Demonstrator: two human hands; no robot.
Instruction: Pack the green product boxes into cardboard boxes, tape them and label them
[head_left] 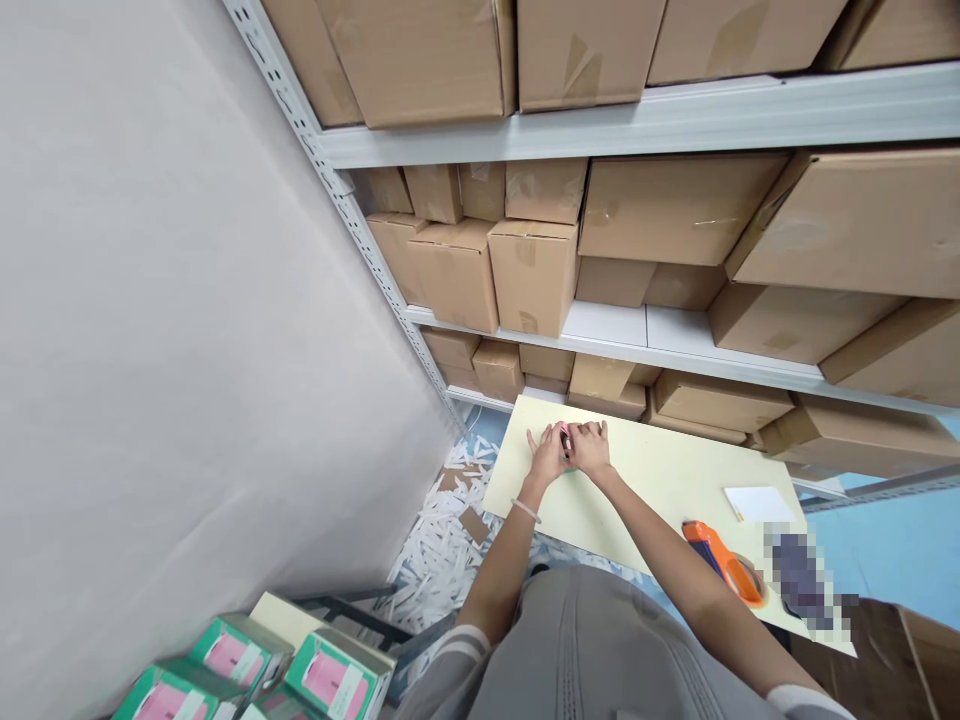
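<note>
Near the left end of the pale yellow tabletop, my two hands meet around a small dark item with a bit of pink. Its kind cannot be made out, since the fingers cover most of it. My left hand grips it from the left, with the thumb side toward the wall, and wears a light band at the wrist. From the right, my right hand has its fingers bent over the same item. An orange and blue tape dispenser lies on the tabletop, right of my right forearm.
A white card or pad and a blurred-out dark item lie at the table's right end. Shelves of cardboard boxes stand behind. White paper strips litter the floor. Green and pink boxes are at lower left, beside the wall.
</note>
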